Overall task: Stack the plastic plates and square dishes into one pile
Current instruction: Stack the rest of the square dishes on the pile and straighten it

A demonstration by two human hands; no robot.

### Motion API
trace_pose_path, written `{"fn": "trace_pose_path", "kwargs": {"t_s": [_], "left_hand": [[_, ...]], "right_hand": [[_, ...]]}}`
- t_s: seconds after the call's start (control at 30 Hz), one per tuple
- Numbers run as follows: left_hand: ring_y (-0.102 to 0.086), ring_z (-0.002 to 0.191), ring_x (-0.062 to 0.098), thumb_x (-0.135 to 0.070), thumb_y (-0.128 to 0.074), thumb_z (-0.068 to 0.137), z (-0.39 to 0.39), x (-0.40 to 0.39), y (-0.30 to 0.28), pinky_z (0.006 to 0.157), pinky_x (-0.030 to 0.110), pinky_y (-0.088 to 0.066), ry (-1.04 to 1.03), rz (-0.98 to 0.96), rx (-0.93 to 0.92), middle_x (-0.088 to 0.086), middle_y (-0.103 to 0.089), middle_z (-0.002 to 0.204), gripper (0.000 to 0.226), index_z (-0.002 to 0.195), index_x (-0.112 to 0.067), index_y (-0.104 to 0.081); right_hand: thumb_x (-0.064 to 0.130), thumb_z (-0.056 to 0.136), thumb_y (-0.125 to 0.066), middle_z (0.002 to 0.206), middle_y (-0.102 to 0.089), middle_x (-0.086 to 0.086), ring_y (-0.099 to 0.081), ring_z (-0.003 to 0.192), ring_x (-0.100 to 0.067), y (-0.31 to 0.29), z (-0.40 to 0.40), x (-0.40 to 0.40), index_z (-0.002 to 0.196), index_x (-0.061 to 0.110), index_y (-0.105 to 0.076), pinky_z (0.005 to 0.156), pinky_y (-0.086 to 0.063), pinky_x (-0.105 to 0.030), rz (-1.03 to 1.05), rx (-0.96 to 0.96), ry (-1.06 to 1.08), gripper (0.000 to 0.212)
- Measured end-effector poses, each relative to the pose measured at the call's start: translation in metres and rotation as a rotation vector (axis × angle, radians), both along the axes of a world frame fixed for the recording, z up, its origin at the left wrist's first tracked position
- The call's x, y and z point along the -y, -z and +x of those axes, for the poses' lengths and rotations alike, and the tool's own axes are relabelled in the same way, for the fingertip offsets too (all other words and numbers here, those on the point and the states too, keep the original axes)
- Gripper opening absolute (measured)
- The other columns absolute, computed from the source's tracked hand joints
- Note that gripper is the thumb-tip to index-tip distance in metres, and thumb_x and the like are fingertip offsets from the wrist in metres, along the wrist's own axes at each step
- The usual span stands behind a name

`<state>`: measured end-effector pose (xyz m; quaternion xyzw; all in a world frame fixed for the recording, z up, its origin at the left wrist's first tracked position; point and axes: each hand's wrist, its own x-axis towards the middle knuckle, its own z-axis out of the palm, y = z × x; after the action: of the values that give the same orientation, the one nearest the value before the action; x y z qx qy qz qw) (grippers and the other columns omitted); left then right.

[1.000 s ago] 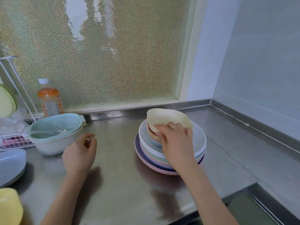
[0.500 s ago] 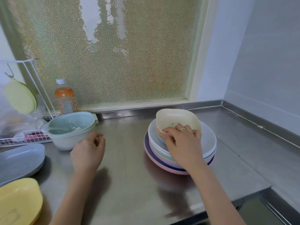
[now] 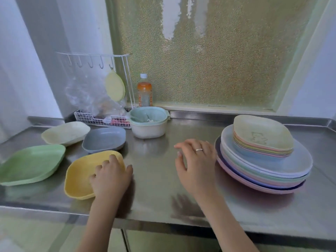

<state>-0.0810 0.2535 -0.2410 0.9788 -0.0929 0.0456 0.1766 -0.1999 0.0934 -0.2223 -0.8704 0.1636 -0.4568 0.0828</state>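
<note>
- Your left hand (image 3: 111, 177) lies on the near right corner of the yellow square dish (image 3: 81, 176): the fingers (image 3: 101, 166) are curled over its rim into the hollow and the thumb sits outside against the edge, so the dish is pinched but rests flat on the steel worktop (image 3: 154, 179).
- Your right hand (image 3: 197, 161) hovers over bare worktop with its fingers (image 3: 183, 145) spread and slack, gripping nothing; a ring shows on one of them.
- Just right of your right hand stands the pile (image 3: 263, 160): round plastic plates (image 3: 291, 164) in pastel colours below, and on them a smaller stack of square dishes (image 3: 261, 140) topped by a cream one with a faint bear outline.
- Left of your left fingers, near the yellow dish, a green square dish (image 3: 31, 163) lies apart on the worktop.
- Beyond your left fingers sits a grey-blue square dish (image 3: 104, 140), just behind the yellow one, and a cream square dish (image 3: 65, 132) lies to its left; their edges come close, and you cannot tell whether they touch.
- Farther back, between your two hands, is a mint and white strainer bowl (image 3: 149, 123); behind it stand an orange-labelled bottle (image 3: 145, 90) and a white wire rack (image 3: 101, 120) with a yellow-green pad (image 3: 115, 86) hanging from a hook.
</note>
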Motion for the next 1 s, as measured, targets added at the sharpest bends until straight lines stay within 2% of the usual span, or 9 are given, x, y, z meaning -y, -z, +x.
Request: {"fn": "trace_pose_path", "kwargs": {"t_s": [0.17, 0.3, 0.4, 0.5, 0.6, 0.7, 0.77, 0.87, 1.0], "left_hand": [[-0.056, 0.095, 0.03, -0.028, -0.039, 0.088, -0.005, -0.005, 0.001, 0.084, 0.035, -0.04, 0.158, 0.048, 0.066, 0.009, -0.065, 0.097, 0.021, 0.086, -0.014, -0.055], [-0.059, 0.098, 0.025, -0.028, -0.037, 0.091, -0.016, 0.0, 0.006, 0.088, 0.034, -0.038, 0.399, 0.022, 0.132, 0.003, -0.068, 0.099, 0.028, 0.103, -0.021, -0.061], [-0.054, 0.11, 0.014, -0.026, -0.037, 0.089, -0.026, 0.002, 0.003, 0.105, 0.041, -0.017, 0.418, 0.036, 0.239, -0.008, -0.069, 0.102, 0.031, 0.109, -0.033, -0.06], [-0.052, 0.112, 0.012, -0.023, -0.045, 0.088, -0.032, 0.007, -0.005, 0.11, 0.046, -0.006, 0.447, -0.123, 0.292, -0.012, -0.068, 0.098, 0.025, 0.099, -0.034, -0.065], [-0.053, 0.115, 0.015, -0.02, -0.058, 0.083, -0.031, 0.015, -0.012, 0.113, 0.053, -0.016, 0.561, -0.447, 0.259, -0.014, -0.063, 0.117, 0.017, 0.096, -0.028, -0.066], [-0.051, 0.116, 0.022, -0.016, -0.055, 0.068, -0.02, 0.016, -0.019, 0.106, 0.058, -0.025, 0.51, -0.683, 0.342, -0.002, -0.058, 0.127, 0.046, 0.115, -0.02, -0.057], [-0.044, 0.119, 0.027, -0.012, -0.05, 0.067, 0.002, 0.014, -0.017, 0.105, 0.061, -0.025, 0.322, -0.642, 0.404, 0.01, -0.058, 0.126, 0.058, 0.124, -0.012, -0.051], [-0.028, 0.138, 0.03, -0.005, -0.051, 0.079, 0.036, 0.015, -0.01, 0.112, 0.06, -0.012, 0.113, -0.369, 0.207, 0.018, -0.047, 0.139, 0.059, 0.136, -0.005, -0.039], [-0.041, 0.124, 0.033, -0.001, -0.047, 0.08, 0.051, 0.032, 0.006, 0.108, 0.066, -0.006, 0.096, -0.087, 0.089, 0.019, -0.057, 0.115, 0.038, 0.117, -0.004, -0.051]], "right_hand": [[0.008, 0.072, -0.059, 0.103, -0.063, 0.007, -0.056, 0.099, -0.021, 0.016, 0.028, -0.041, 0.103, 0.028, -0.064, 0.091, -0.039, -0.042, 0.036, -0.228, -0.254, 0.037], [0.004, 0.076, -0.054, 0.133, -0.053, 0.013, -0.047, 0.117, -0.016, 0.03, 0.037, -0.045, 0.122, 0.035, -0.056, 0.09, -0.033, -0.032, 0.039, -0.397, -0.421, 0.055], [0.015, 0.083, -0.057, 0.128, -0.058, 0.011, -0.046, 0.122, -0.014, 0.034, 0.033, -0.035, 0.122, 0.033, -0.055, 0.089, -0.029, -0.028, 0.06, -0.374, -0.421, 0.042], [0.025, 0.085, -0.063, 0.109, -0.068, 0.003, -0.056, 0.114, -0.019, 0.029, 0.025, -0.021, 0.107, 0.022, -0.065, 0.088, -0.034, -0.031, 0.064, -0.292, -0.351, 0.022], [0.02, 0.084, -0.064, 0.095, -0.068, -0.001, -0.061, 0.097, -0.026, 0.017, 0.016, -0.009, 0.098, 0.015, -0.067, 0.084, -0.047, -0.039, 0.079, -0.205, -0.332, 0.015], [0.01, 0.085, -0.064, 0.092, -0.067, -0.002, -0.058, 0.093, -0.025, 0.0, 0.002, 0.004, 0.102, 0.014, -0.068, 0.084, -0.047, -0.039, 0.08, -0.052, -0.279, 0.018], [0.003, 0.084, -0.063, 0.093, -0.067, -0.002, -0.057, 0.093, -0.025, -0.015, -0.01, 0.018, 0.106, 0.014, -0.068, 0.089, -0.042, -0.03, 0.058, 0.048, -0.215, 0.025], [-0.005, 0.082, -0.06, 0.093, -0.066, -0.005, -0.056, 0.093, -0.029, -0.036, -0.032, 0.046, 0.107, 0.012, -0.067, 0.093, -0.035, -0.022, -0.002, 0.132, -0.105, 0.032], [-0.004, 0.082, -0.059, 0.094, -0.067, -0.008, -0.054, 0.095, -0.028, -0.05, -0.059, 0.08, 0.103, 0.012, -0.068, 0.093, -0.028, -0.014, -0.01, 0.148, 0.028, 0.028]]}}
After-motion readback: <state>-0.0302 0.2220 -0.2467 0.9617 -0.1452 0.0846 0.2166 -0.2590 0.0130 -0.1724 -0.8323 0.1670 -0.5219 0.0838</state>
